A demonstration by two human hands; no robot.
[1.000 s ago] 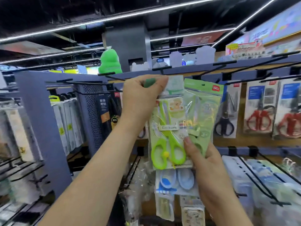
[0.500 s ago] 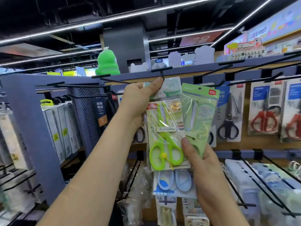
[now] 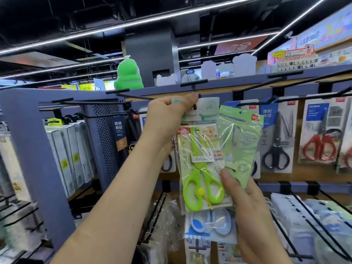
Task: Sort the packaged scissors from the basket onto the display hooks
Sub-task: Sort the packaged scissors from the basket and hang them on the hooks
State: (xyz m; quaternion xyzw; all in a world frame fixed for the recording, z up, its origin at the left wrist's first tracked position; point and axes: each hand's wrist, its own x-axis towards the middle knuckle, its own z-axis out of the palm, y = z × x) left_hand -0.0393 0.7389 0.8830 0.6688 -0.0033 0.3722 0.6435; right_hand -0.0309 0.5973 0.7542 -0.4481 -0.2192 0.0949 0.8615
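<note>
Lime-green plastic showed through the clear wrap of the child's scissors pack (image 3: 202, 168), which hung upright at the centre of the view. Its header card was raised to the black display hook (image 3: 194, 85) at its twelve o'clock. The left hand (image 3: 167, 119) pinched that header between thumb and curled fingers, its grip closed tight on the card's top edge. I judged this was to line up the hang hole with the hook's tip, which appeared to poke through just beside the thumb. Whether the card was fully seated could not be told.

The right hand (image 3: 245, 199), at the pack's five o'clock, was closed on the lower end of a pale green scissors pack (image 3: 240, 141). This touched the first pack at its three o'clock and partly overlapped it. The right thumb lay across the first pack's lower corner, probably to stop it swinging while the top was threaded. The second pack looked to be waiting its turn.

Counted, there were two green packs in hand and one hook being addressed. Already hung further toward three o'clock were one black-handled scissors pack (image 3: 276, 145) and one red-handled scissors pack (image 3: 320, 138), with another red-handled pack cut off by the frame. The basket was not in view.
</note>
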